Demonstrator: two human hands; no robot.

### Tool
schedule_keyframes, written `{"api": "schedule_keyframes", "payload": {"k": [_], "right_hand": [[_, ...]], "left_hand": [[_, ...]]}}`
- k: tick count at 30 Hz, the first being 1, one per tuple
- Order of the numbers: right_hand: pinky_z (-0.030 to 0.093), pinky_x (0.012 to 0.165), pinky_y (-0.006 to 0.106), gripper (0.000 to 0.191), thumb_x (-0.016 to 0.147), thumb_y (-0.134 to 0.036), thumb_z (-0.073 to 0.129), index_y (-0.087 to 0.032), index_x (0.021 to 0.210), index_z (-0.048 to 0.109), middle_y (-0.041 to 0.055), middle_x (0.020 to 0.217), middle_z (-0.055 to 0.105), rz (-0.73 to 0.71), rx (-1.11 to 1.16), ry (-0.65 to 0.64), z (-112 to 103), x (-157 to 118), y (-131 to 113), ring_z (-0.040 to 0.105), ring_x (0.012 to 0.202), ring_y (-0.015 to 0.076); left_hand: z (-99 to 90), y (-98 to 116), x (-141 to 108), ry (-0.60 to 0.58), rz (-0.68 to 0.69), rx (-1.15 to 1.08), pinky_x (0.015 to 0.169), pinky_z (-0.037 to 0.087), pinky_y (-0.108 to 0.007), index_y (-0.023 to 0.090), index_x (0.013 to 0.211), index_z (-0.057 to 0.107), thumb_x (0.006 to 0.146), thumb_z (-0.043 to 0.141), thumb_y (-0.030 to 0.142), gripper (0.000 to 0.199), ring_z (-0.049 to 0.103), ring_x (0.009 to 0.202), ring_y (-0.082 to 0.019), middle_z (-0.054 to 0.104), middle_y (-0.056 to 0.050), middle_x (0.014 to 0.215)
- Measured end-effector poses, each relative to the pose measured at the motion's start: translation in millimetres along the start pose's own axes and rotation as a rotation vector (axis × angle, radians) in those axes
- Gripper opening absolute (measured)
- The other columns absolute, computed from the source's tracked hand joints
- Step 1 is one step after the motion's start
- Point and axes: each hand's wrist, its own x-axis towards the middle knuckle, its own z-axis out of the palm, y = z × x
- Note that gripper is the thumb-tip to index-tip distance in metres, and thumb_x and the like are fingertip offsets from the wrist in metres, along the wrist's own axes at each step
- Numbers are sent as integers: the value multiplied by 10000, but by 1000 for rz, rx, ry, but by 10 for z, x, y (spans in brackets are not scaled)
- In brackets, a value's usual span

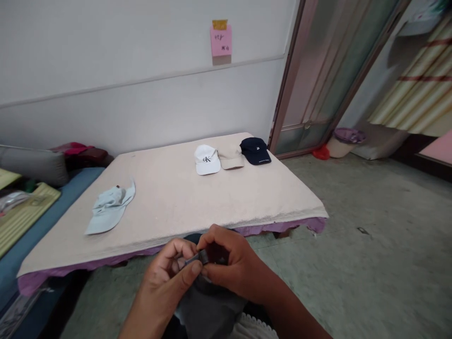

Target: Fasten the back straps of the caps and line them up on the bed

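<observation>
Both hands meet in front of my lap, at the near edge of the table. My left hand (173, 270) pinches one end of a narrow grey strap (202, 256) between thumb and fingers. From the other side my right hand (229, 261) grips the same strap, thumb and forefinger closed at its end. The strap appears to belong to the dark grey cap (208, 306) hanging below my hands, partly hidden by them. On the table lie a pale blue cap (109, 207) at left, and a white cap (207, 160), a beige cap (231, 159) and a navy cap (255, 150) in a row at the back.
A cream cloth covers the low table (169, 193), which stands against a white wall with a pink note (221, 41). To the left is a blue bed-like surface (83, 181) with a grey cushion (33, 165). A lined bin (346, 141) stands on the floor by the sliding door.
</observation>
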Motion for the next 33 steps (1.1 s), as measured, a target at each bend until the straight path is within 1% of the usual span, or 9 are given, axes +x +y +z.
{"api": "schedule_keyframes", "payload": {"k": [3, 6, 10, 13, 18, 22, 26, 30, 33], "right_hand": [[332, 558, 208, 231, 663, -37, 602, -194, 828, 564, -48, 735, 482, -6, -24, -6, 19, 7, -27, 440, 637, 82], [341, 561, 207, 224, 660, -47, 601, -196, 822, 561, -38, 756, 497, -4, -53, -6, 28, 21, -37, 458, 651, 89], [354, 579, 216, 134, 720, -61, 548, -188, 762, 548, -23, 734, 506, -33, -131, 19, 17, 60, -47, 468, 654, 99], [374, 636, 229, 140, 723, -47, 541, -187, 734, 543, -16, 772, 523, -91, -216, 0, 27, 93, -80, 489, 683, 101], [409, 743, 258, 218, 741, -83, 558, -200, 923, 576, 15, 912, 574, -100, -172, -35, 73, 112, -128, 540, 828, 139], [402, 798, 282, 349, 731, -101, 591, -221, 1058, 573, 22, 1000, 595, -101, -149, -84, 104, 103, -133, 539, 914, 165], [403, 739, 266, 321, 729, -123, 605, -227, 1032, 585, 1, 932, 610, -52, -138, -117, 130, 118, -136, 541, 843, 151], [386, 671, 245, 219, 724, -125, 608, -212, 925, 607, -15, 827, 590, -47, -186, -90, 139, 153, -125, 514, 746, 129], [382, 658, 239, 199, 728, -151, 629, -208, 918, 615, -15, 808, 587, -44, -182, -89, 172, 179, -117, 503, 727, 123]], "left_hand": [[-7, 24, -19, -12, 33, 15, 604, 370, -215, 190, 652, 502, 776, 642, 297, 216, 453, 704, -129, 505, 4, 759], [-51, 16, -40, -33, 11, -31, 656, 392, -245, 187, 640, 503, 795, 607, 296, 216, 483, 773, -158, 531, -17, 815], [-115, 29, -74, -17, -40, -169, 634, 404, -270, 184, 616, 505, 793, 581, 308, 229, 521, 742, -181, 594, -44, 798], [-141, 64, -86, 25, -40, -257, 621, 408, -265, 183, 605, 500, 783, 596, 282, 226, 546, 721, -178, 617, -43, 786], [-181, 76, -87, 58, -18, -340, 634, 427, -268, 182, 607, 488, 759, 637, 253, 225, 551, 724, -166, 610, -25, 805], [-225, 29, -84, 44, -33, -314, 561, 400, -238, 174, 591, 486, 722, 684, 274, 258, 513, 655, -138, 600, -18, 782], [-264, -5, -80, 54, -23, -280, 560, 392, -233, 169, 571, 482, 684, 721, 291, 292, 501, 669, -139, 611, -25, 795], [-323, -18, -97, 80, -38, -252, 565, 387, -237, 162, 570, 489, 674, 728, 285, 288, 517, 682, -146, 621, -48, 836], [-375, -35, -119, 94, -55, -253, 549, 384, -230, 161, 586, 509, 681, 724, 314, 280, 509, 663, -138, 612, -43, 834]]}}
